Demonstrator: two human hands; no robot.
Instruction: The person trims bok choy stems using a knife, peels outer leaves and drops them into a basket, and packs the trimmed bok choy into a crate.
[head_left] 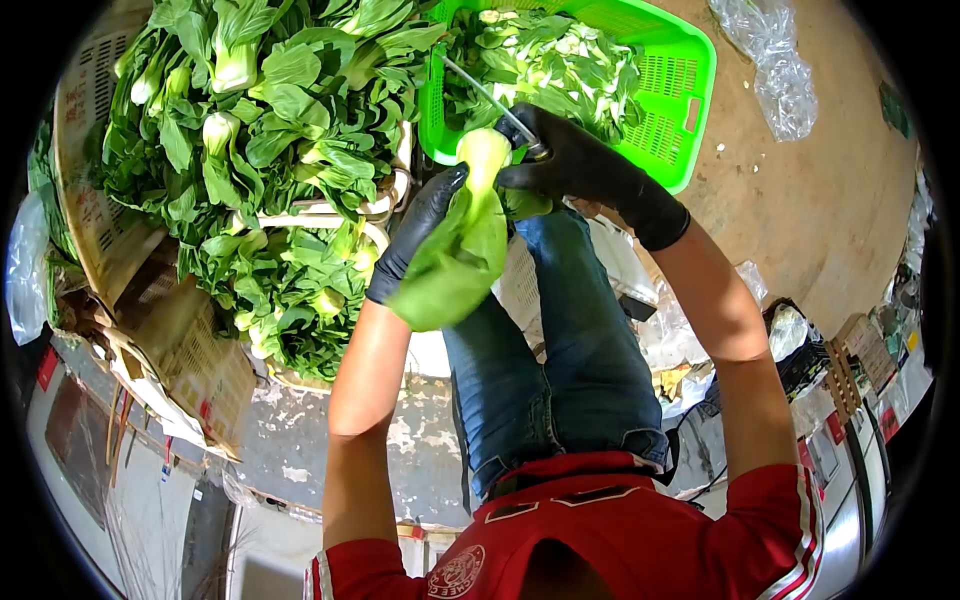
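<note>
A head of bok choy [483, 158] hangs between my two black-gloved hands, its pale base up and its green leaves down, the lower leaf blurred. My left hand [422, 225] is closed on its left side. My right hand [575, 165] is wrapped round a knife [482, 92], whose thin blade points up and left over the green basket. The right fingers also touch the bok choy near its base. Just beyond my hands, the bright green basket [675, 120] holds loose leaves and pale stem pieces [560, 65].
Piled bok choy [290, 110] fills crates at the left. A second, lower pile [300, 290] lies beside my left forearm. A tan crate [200, 350] stands tilted at the lower left. Clear plastic [783, 85] lies on the brown floor [800, 220].
</note>
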